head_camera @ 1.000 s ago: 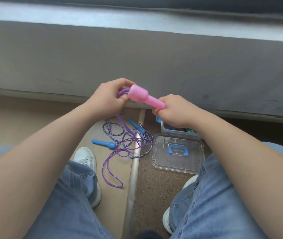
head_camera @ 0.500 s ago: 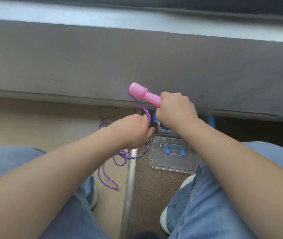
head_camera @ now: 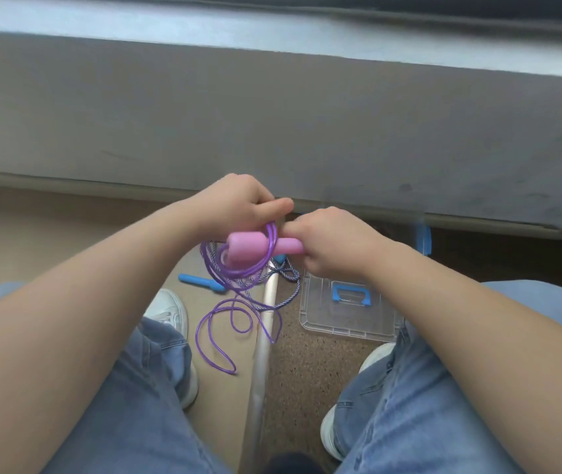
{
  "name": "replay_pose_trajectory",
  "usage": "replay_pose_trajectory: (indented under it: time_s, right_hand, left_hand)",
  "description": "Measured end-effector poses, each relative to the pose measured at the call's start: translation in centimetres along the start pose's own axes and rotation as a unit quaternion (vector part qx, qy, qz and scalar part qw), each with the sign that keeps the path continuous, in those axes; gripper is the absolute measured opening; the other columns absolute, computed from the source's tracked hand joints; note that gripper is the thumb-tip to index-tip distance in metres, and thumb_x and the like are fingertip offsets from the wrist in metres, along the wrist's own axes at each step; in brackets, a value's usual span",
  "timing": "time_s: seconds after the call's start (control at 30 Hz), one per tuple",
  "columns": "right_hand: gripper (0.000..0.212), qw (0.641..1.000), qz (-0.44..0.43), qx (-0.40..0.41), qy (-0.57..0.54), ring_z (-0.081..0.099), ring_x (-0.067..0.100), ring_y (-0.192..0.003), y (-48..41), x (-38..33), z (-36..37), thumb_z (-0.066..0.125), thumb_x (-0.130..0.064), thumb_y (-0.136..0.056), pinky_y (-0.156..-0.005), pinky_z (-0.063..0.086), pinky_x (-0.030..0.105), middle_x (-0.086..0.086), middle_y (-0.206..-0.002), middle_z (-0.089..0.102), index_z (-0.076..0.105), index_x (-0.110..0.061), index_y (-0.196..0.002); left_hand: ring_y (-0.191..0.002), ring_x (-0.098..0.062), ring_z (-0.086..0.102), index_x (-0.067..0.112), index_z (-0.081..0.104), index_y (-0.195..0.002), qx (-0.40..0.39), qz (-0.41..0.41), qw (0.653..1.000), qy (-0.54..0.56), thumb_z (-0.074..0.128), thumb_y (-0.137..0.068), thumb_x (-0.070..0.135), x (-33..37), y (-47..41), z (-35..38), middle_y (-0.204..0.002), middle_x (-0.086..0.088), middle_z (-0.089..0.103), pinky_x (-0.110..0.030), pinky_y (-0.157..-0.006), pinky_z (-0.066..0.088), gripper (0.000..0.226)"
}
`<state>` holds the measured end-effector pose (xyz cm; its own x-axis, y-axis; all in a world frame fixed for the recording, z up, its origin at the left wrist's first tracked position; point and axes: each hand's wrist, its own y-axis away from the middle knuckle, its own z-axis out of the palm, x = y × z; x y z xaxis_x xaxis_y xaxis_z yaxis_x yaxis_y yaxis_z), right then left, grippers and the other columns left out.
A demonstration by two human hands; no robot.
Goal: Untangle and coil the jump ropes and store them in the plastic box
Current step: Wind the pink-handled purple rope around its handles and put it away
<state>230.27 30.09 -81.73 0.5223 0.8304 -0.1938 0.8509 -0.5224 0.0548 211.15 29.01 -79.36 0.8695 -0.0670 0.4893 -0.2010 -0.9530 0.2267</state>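
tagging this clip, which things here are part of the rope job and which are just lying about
Job: pink handle, purple rope, striped rope, blue handle, lid.
Lying about: blue tape, floor strip, white shoe.

Buried in the curled right hand [head_camera: 334,244]: the thin end of the pink handle [head_camera: 249,248], and behind that hand and wrist the plastic box itself, only its clear lid [head_camera: 348,319] showing. Cannot tell through the blur whether the fingers of the left hand [head_camera: 238,203] pinch the purple rope [head_camera: 235,323] or merely lie against it. Cut off by the frame's edges: the 2 forearms [head_camera: 84,302] and the jeans [head_camera: 136,405]; of 1 blue handle [head_camera: 280,258], only a sliver showing under the pink one; blurred past naming, a blue strip [head_camera: 423,238] at the wall's foot.
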Motion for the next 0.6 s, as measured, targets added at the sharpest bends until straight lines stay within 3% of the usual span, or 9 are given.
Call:
replay_pose_trajectory:
  time_s: [0.1,0.17,0.27,0.4,0.53,0.6]
  right_hand:
    - [0.003,0.994,0.012,0.074,-0.077,0.062,0.036,-0.079,0.2,0.4,-0.3,0.058,-0.022,-0.087,-0.060,0.039,0.036,0.003,-0.084,0.068,0.057,-0.024,-0.089]
    - [0.005,0.988,0.028,0.116,-0.093,0.060,0.036,-0.072,0.2,0.2,0.1,0.059,-0.022,-0.084,-0.057,0.033,0.033,0.003,-0.076,0.066,0.056,-0.024,-0.082]
    - [0.006,0.955,0.103,0.204,-0.190,0.052,0.037,-0.065,0.3,0.1,-0.2,0.058,-0.025,-0.087,-0.056,0.041,0.036,0.001,-0.067,0.061,0.058,-0.023,-0.082]
    - [0.015,0.923,0.232,0.225,-0.208,0.048,0.037,-0.072,0.1,1.6,-1.2,0.053,-0.031,-0.094,-0.063,0.044,0.040,0.001,-0.070,0.058,0.053,-0.023,-0.081]
    - [0.008,0.931,0.327,0.123,-0.108,0.057,0.042,-0.084,-0.1,2.8,-0.4,0.050,-0.028,-0.089,-0.067,0.041,0.040,0.012,-0.090,0.066,0.051,-0.020,-0.086]
    - [0.008,0.930,0.357,0.056,-0.070,0.057,0.040,-0.088,0.1,2.7,-0.1,0.051,-0.024,-0.088,-0.069,0.040,0.037,0.013,-0.098,0.065,0.055,-0.021,-0.094]
  left_hand:
    - [-0.045,-0.012,0.026,0.017,0.037,-0.050,0.007,-0.060,0.983,0.173,0.053,-0.098,0.049,0.1,-0.5,0.2,-0.046,0.006,0.029,-0.026,-0.043,0.025,0.060]
    - [-0.043,-0.011,0.032,0.015,0.046,-0.056,0.017,-0.088,0.960,0.266,0.056,-0.099,0.043,-0.1,-0.5,0.1,-0.047,0.005,0.037,-0.024,-0.043,0.028,0.053]
    - [-0.041,-0.010,0.037,0.015,0.052,-0.065,-0.016,-0.107,0.922,0.371,0.059,-0.090,0.025,-1.1,-0.3,1.0,-0.046,0.006,0.044,-0.023,-0.046,0.030,0.028]
    - [-0.041,-0.017,0.033,0.015,0.055,-0.071,0.011,-0.109,0.924,0.366,0.035,-0.105,0.039,0.5,-0.5,2.2,-0.046,0.002,0.042,-0.024,-0.046,0.030,0.046]
    - [-0.047,-0.023,0.053,0.016,0.056,-0.099,-0.159,-0.142,0.927,0.309,0.031,-0.104,0.046,1.4,0.7,2.6,-0.062,-0.010,0.060,-0.026,-0.046,0.045,0.039]
    - [-0.055,-0.025,0.061,0.019,0.055,-0.094,-0.197,-0.117,0.959,0.164,0.040,-0.102,0.043,0.9,1.1,2.8,-0.070,-0.010,0.064,-0.029,-0.052,0.050,0.029]
